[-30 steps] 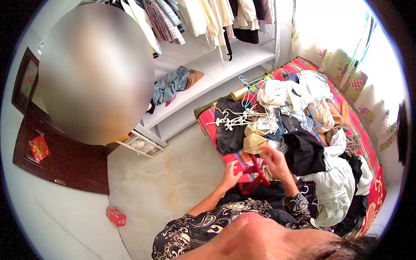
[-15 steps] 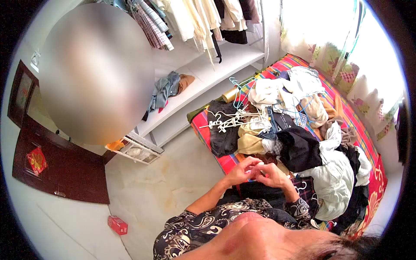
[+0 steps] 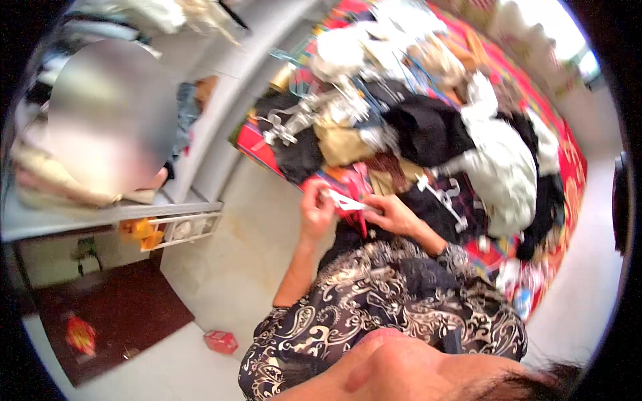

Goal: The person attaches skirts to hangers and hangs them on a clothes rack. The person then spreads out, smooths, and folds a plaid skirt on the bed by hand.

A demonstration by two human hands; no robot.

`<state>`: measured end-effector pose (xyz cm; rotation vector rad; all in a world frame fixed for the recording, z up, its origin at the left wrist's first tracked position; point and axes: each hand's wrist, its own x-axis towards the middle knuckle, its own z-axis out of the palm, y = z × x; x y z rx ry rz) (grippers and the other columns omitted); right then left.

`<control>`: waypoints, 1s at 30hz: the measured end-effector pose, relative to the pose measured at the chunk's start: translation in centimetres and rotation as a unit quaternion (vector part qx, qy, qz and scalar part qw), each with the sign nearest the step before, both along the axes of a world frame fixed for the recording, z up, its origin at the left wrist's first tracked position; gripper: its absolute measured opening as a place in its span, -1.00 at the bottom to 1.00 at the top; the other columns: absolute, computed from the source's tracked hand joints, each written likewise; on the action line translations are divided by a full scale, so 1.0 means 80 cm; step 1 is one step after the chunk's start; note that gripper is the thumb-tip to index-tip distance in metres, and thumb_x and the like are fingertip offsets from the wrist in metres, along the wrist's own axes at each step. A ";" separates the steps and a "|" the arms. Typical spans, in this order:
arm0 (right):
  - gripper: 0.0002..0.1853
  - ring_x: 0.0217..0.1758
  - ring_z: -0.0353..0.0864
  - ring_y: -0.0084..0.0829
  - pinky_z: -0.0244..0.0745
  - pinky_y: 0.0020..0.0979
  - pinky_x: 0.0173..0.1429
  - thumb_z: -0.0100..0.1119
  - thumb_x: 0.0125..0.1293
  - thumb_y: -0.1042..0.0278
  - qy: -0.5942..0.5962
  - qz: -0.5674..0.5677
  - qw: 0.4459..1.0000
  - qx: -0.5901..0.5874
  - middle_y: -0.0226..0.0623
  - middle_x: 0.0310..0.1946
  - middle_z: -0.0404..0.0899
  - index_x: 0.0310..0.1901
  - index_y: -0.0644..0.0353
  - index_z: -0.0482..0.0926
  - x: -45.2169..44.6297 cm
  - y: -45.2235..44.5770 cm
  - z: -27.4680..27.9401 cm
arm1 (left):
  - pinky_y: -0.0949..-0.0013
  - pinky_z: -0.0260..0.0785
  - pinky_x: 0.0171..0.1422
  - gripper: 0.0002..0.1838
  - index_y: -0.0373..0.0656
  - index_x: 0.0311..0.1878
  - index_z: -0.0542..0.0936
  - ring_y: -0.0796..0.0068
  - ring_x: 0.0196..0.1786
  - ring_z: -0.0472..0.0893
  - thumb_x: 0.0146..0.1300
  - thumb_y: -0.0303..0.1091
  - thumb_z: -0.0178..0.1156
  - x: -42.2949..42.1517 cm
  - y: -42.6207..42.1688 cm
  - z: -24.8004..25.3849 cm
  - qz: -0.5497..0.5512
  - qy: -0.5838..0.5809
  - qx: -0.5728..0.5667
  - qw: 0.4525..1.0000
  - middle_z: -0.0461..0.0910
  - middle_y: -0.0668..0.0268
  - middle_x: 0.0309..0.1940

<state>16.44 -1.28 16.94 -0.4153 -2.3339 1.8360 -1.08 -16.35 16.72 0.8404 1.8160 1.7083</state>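
My left hand (image 3: 317, 207) and my right hand (image 3: 391, 214) are in front of my chest, at the near edge of the bed. Between them is a small white item (image 3: 346, 201), pinched at its two ends; blur hides what exactly it is. Red cloth (image 3: 358, 180) shows behind and below it. Dark cloth lies just past my right hand, with a white clip hanger (image 3: 443, 200) on it. Further up are a tan garment (image 3: 340, 144) and a black garment (image 3: 428, 127).
Piled clothes cover much of the red plaid bed (image 3: 575, 157). White clip hangers (image 3: 287, 127) lie at its left side. A grey shelf (image 3: 231, 73) with clothes stands at the upper left. A red box (image 3: 221, 341) rests on the floor.
The view has tilted down and turned. A dark red strip was between my hands first; now a white item is stretched between them, and the hands have moved apart since half a second ago.
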 end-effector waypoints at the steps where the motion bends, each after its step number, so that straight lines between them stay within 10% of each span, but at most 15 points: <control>1: -0.67 -0.35 0.60 -0.37 0.51 -0.29 -0.18 0.26 0.35 0.25 -0.068 0.021 0.997 -0.004 -0.10 -0.38 0.66 0.01 0.31 0.62 -0.002 0.005 0.004 | 0.57 0.29 -0.26 -0.72 -0.14 0.04 0.50 0.72 -0.33 0.41 0.30 -0.63 0.12 -0.003 0.009 0.015 -0.013 -0.001 0.012 1.000 0.41 0.52 -0.37; 8: -0.69 -0.12 0.68 -0.45 0.54 -0.37 0.08 0.25 0.35 0.27 -0.075 0.040 0.965 -0.249 -0.21 -0.21 0.75 0.02 0.30 0.66 0.038 0.006 -0.124 | 0.57 0.32 -0.25 -0.76 -0.22 -0.04 0.68 0.73 -0.31 0.50 0.26 -0.58 0.16 -0.008 -0.010 -0.010 -0.169 -0.027 -0.125 0.977 0.64 0.43 -0.31; 17: -0.55 -0.05 0.72 0.01 0.59 -0.10 0.08 0.34 0.14 0.07 -0.281 -0.387 0.864 0.160 0.04 -0.15 0.72 -0.07 0.28 0.68 -0.018 0.156 -0.403 | 0.49 0.41 -0.18 -0.79 -0.22 -0.06 0.69 0.61 -0.31 0.59 0.26 -0.49 0.20 -0.006 -0.001 -0.035 -0.252 -0.058 -0.206 0.944 0.75 0.28 -0.23; 19: -0.51 -0.02 0.69 0.10 0.57 -0.04 0.11 0.35 0.11 0.02 -0.459 -0.373 0.799 0.106 0.10 -0.14 0.70 -0.07 0.28 0.68 -0.040 0.174 -0.406 | 0.44 0.45 -0.12 -0.79 -0.23 -0.06 0.69 0.55 -0.29 0.62 0.26 -0.48 0.20 -0.012 0.000 -0.039 -0.243 -0.069 -0.213 0.944 0.75 0.26 -0.22; 24: -0.53 -0.16 0.71 0.07 0.60 -0.03 -0.02 0.40 0.04 0.04 -0.428 -0.383 0.805 0.147 0.11 -0.24 0.70 -0.18 0.32 0.67 -0.044 0.169 -0.456 | 0.46 0.43 -0.09 -0.78 -0.23 -0.05 0.68 0.57 -0.25 0.60 0.26 -0.48 0.20 -0.045 0.001 -0.065 -0.212 -0.117 -0.252 0.937 0.69 0.30 -0.29; 30: -0.63 -0.07 0.65 -0.48 0.51 -0.42 0.10 0.27 0.19 0.51 -0.070 -0.403 0.862 -0.301 -0.34 -0.10 0.69 0.06 0.33 0.55 -0.003 0.133 -0.298 | 0.39 0.44 -0.18 -0.86 -0.26 -0.12 0.69 0.49 -0.32 0.58 0.30 -0.45 0.26 -0.065 0.042 -0.085 -0.181 -0.044 -0.175 0.967 0.58 0.32 -0.31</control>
